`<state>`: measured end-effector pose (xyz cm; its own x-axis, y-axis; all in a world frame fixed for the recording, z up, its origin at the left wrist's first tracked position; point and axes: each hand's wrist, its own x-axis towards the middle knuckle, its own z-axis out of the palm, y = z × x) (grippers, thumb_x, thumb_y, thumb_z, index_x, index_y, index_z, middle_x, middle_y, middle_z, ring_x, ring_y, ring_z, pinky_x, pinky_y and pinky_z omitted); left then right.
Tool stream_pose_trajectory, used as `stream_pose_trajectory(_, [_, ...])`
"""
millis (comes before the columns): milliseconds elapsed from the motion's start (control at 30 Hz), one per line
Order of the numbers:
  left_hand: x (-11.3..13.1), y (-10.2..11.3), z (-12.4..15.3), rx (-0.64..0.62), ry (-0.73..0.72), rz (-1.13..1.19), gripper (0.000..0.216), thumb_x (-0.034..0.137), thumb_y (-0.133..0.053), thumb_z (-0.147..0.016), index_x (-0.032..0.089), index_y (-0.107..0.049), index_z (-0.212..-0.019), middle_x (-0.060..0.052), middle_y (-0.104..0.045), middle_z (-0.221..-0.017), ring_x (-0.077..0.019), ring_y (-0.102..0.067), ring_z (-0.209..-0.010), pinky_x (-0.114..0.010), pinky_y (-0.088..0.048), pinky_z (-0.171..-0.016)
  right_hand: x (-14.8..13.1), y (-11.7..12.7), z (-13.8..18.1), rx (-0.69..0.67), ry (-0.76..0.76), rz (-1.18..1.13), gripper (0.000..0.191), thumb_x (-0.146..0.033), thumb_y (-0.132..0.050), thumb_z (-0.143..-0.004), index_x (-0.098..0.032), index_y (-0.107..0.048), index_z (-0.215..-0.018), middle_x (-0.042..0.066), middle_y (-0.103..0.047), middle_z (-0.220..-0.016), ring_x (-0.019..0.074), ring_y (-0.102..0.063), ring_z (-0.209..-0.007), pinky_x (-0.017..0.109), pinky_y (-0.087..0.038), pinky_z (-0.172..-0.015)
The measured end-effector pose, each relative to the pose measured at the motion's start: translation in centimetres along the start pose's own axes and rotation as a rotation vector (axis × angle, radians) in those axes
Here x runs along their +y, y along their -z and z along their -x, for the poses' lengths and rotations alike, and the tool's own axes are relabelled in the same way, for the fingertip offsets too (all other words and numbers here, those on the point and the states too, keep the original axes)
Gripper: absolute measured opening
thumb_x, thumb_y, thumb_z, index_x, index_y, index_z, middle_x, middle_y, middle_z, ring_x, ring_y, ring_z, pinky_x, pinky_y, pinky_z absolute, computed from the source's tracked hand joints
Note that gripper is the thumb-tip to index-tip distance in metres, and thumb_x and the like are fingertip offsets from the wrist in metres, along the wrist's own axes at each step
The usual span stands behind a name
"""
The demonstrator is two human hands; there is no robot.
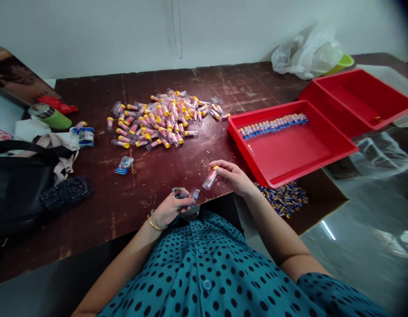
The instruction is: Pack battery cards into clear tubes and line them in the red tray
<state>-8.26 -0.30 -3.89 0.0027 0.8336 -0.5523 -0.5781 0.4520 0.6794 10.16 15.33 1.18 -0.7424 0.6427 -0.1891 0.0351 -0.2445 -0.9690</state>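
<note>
Near the table's front edge, my right hand (pixel 232 176) pinches a small clear tube (pixel 210 178) with a yellow cap, tilted with its clear end down to the left. Just left of it, my left hand (pixel 173 207) is closed on several small printed plastic sleeves (pixel 180 193), one sticking out towards the tube. The two hands are apart. Beyond them lies a loose pile of yellow-capped tubes (pixel 164 116) with pink contents. A small stack of blue printed sleeves (pixel 124 165) rests on the table to the left, a thin yellow ring (pixel 134 171) beside it.
At right, a red tray (pixel 309 154) holds a row of blue-wrapped tubes (pixel 273 126); another red tray (pixel 355 103) stands behind. Below, a cardboard box (pixel 325 198) contains many blue-and-yellow pieces. A black bag (pixel 20 185) and green bottle (pixel 55 118) sit left, a plastic bag (pixel 306 53) back right.
</note>
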Motion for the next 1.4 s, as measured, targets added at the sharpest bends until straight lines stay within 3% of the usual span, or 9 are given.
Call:
stream_pose_trajectory(200, [0.3,-0.1,0.3,0.001,0.017,0.023,0.039,0.031,-0.087,-0.058,0.017,-0.053,-0.07,0.003,-0.06,-0.06,-0.0092,-0.055,-0.05,-0.017,-0.029,-0.042,-0.6,-0.7,0.1,0.036,0.225,0.468,0.022,-0.031,-0.051,-0.092,-0.022,-0.07,-0.094,0.003,-0.062,-0.1,0.0146,-0.058,-0.085,0.027,-0.048,-0.075])
stream_pose_trajectory(300, [0.3,-0.2,0.3,-0.023,-0.008,-0.03,0.035,0.034,-0.084,-0.063,0.016,-0.056,-0.072,0.002,-0.06,-0.059,-0.0078,-0.053,-0.048,-0.017,-0.03,-0.041,0.3,-1.8,0.2,-0.005,0.324,0.75,0.015,-0.028,-0.056,-0.089,-0.02,-0.069,-0.085,0.004,-0.059,-0.097,0.0165,-0.058,-0.091,0.029,-0.046,-0.085])
stream_pose_trajectory(400, [0.0,-0.2,0.2,-0.008,-0.043,-0.097,0.032,0.039,-0.08,-0.069,0.016,-0.062,-0.08,0.001,-0.063,-0.065,-0.008,-0.054,-0.051,-0.017,-0.036,-0.044,1.6,-3.4,0.5,-0.082,0.332,0.816,0.013,-0.031,-0.061,-0.088,-0.019,-0.067,-0.084,0.004,-0.056,-0.098,0.015,-0.057,-0.089,0.027,-0.046,-0.08])
stream_pose_trajectory(567, [-0.6,-0.1,-0.1,0.068,-0.11,-0.095,0.03,0.039,-0.082,-0.067,0.016,-0.066,-0.078,0.002,-0.063,-0.067,-0.0086,-0.054,-0.054,-0.018,-0.041,-0.047,2.3,-3.8,0.4,-0.073,0.347,0.786,0.019,-0.031,-0.059,-0.091,-0.018,-0.065,-0.079,0.004,-0.056,-0.096,0.0141,-0.057,-0.088,0.027,-0.045,-0.08])
stream_pose_trajectory(733, [-0.4,0.3,0.1,0.067,-0.184,-0.075,0.027,0.035,-0.086,-0.062,0.015,-0.069,-0.071,0.001,-0.066,-0.066,-0.0102,-0.057,-0.058,-0.021,-0.046,-0.055,0.9,-1.2,-0.3,0.152,0.349,0.574,0.02,-0.033,-0.055,-0.093,-0.021,-0.069,-0.099,0.006,-0.056,-0.102,0.0164,-0.056,-0.096,0.03,-0.046,-0.085])
stream_pose_trajectory(833, [-0.3,0.4,0.2,0.065,-0.213,-0.087,0.027,0.031,-0.089,-0.057,0.015,-0.069,-0.067,0.002,-0.064,-0.062,-0.0095,-0.056,-0.058,-0.021,-0.046,-0.057,-0.1,-0.4,0.0,0.095,0.24,0.284,0.024,-0.037,-0.061,-0.09,-0.023,-0.062,-0.11,0.004,-0.061,-0.105,0.0141,-0.059,-0.086,0.027,-0.049,-0.074])
stream_pose_trajectory(967, [-0.2,0.3,0.3,0.018,-0.184,-0.082,0.025,0.028,-0.088,-0.057,0.015,-0.069,-0.068,0.002,-0.064,-0.064,-0.0094,-0.056,-0.058,-0.021,-0.045,-0.058,-0.6,-0.5,0.2,0.019,0.149,0.015,0.026,-0.038,-0.071,-0.083,-0.021,-0.059,-0.098,0.003,-0.066,-0.099,0.0108,-0.059,-0.074,0.023,-0.049,-0.065])
stream_pose_trajectory(1200, [0.2,0.0,0.4,0.015,-0.24,-0.095,0.023,0.024,-0.087,-0.058,0.015,-0.069,-0.068,0.001,-0.065,-0.069,-0.0096,-0.055,-0.062,-0.021,-0.045,-0.062,0.3,-1.2,-0.2,-0.07,0.089,-0.054,0.026,-0.037,-0.073,-0.082,-0.02,-0.062,-0.098,0.002,-0.067,-0.093,0.0099,-0.059,-0.069,0.022,-0.049,-0.06])
stream_pose_trajectory(1400, [-0.3,0.0,0.2,0.032,-0.224,-0.115,0.025,0.028,-0.087,-0.059,0.016,-0.069,-0.071,0.002,-0.064,-0.069,-0.0102,-0.055,-0.061,-0.023,-0.044,-0.061,0.2,-1.4,-0.2,-0.034,0.149,0.152,0.025,-0.036,-0.075,-0.078,-0.019,-0.063,-0.093,0.001,-0.066,-0.091,0.0135,-0.062,-0.084,0.027,-0.051,-0.079])
